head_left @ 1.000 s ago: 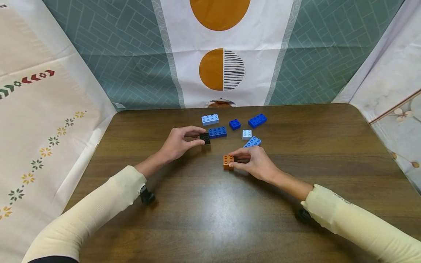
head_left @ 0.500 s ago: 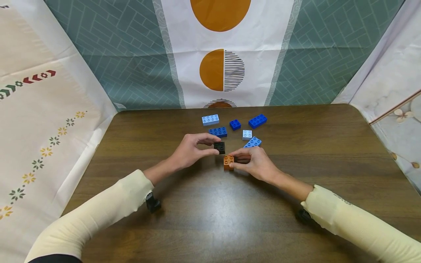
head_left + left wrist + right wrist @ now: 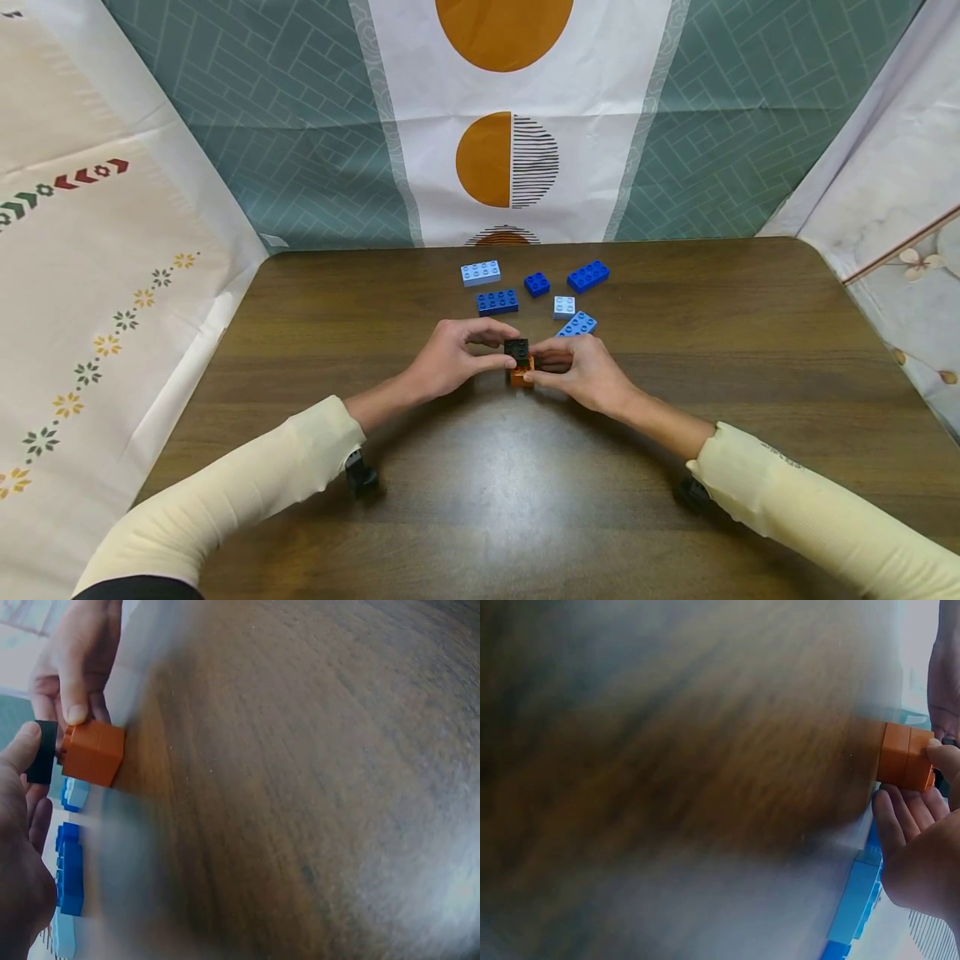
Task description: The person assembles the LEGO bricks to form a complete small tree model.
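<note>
The black brick [image 3: 516, 350] sits near the centre of the head view, held over the top of the orange block [image 3: 521, 377], which stands upright on the bench [image 3: 510, 500]. In the left wrist view, at the left edge, the orange studs show beside the black brick, so it is not seated; whether the two touch, I cannot tell. The left hand [image 3: 453, 358] pinches the black brick between thumb and fingers; the right hand [image 3: 588, 372] pinches the orange block low on its sides, leaving the studs uncovered.

Both pieces look like hard moulded plastic: probably light, stiff, hard to break and a little slick. Opposite flat sides should give the surest hold, with fingertips clear of the mating faces. The orange block is boxy and smooth-walled, and a seam crosses it in both wrist views, so it may be two bricks joined.

In the upper middle of the head view lie more studded bricks, oblong and squarish: light blue [image 3: 480, 272], dark blue [image 3: 497, 302], and others in blue and whitish shades. The bench has streaky brown grain and a glossy glare patch below centre. Behind it hangs creased, patterned cloth [image 3: 300, 125].
</note>
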A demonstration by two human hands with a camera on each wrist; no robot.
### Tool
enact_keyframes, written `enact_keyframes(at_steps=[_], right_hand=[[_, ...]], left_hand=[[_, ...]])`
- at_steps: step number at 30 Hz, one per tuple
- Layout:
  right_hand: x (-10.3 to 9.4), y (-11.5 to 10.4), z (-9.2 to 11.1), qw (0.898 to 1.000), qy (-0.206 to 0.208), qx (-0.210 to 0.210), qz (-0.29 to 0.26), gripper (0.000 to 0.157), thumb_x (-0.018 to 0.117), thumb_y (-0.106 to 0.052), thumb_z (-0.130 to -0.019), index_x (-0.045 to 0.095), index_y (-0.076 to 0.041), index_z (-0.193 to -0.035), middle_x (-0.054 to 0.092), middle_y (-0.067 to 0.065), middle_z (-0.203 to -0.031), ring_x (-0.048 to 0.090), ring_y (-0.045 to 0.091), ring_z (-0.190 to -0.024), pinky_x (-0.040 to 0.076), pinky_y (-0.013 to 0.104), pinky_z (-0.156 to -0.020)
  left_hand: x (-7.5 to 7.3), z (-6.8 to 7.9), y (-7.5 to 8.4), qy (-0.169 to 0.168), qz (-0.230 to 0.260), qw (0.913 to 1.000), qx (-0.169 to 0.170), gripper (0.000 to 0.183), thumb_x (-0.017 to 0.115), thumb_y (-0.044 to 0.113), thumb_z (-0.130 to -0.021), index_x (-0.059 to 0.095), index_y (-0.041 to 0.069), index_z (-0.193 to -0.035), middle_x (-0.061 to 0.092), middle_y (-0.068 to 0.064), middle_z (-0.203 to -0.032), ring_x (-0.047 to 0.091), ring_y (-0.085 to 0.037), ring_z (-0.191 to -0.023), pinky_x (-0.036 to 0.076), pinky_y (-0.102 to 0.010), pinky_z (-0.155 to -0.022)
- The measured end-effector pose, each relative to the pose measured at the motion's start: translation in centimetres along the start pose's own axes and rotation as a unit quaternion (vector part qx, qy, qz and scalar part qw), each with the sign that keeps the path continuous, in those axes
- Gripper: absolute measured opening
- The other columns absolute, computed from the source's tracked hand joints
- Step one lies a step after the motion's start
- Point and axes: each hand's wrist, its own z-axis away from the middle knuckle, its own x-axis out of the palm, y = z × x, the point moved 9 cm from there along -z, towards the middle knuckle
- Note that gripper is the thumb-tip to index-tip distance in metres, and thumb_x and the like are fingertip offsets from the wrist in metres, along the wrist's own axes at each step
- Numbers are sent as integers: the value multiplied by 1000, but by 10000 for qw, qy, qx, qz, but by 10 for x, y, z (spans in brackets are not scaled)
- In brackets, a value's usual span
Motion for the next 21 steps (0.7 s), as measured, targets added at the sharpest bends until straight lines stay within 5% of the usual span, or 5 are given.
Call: enact_keyframes(at_steps=[15,21], right_hand=[[0,-1,1,9997,-28,60,-251,34,83,-6,-94,73,3,-125,76,16,-120,75,30,-111,61,33,-92],[1,0,1,9998,-41,53,-174,35,83,-6,-94,72,4,-126,75,18,-120,75,31,-110,61,34,-92]], left_hand=[[9,4,-5,-50,336,9993,-146,34,84,15,-94,76,14,-127,76,3,-122,72,-14,-108,58,-37,-99],[13,6,-11,85,496,9977,-462,32,84,17,-94,77,15,-125,76,5,-120,73,-12,-106,58,-34,-97]])
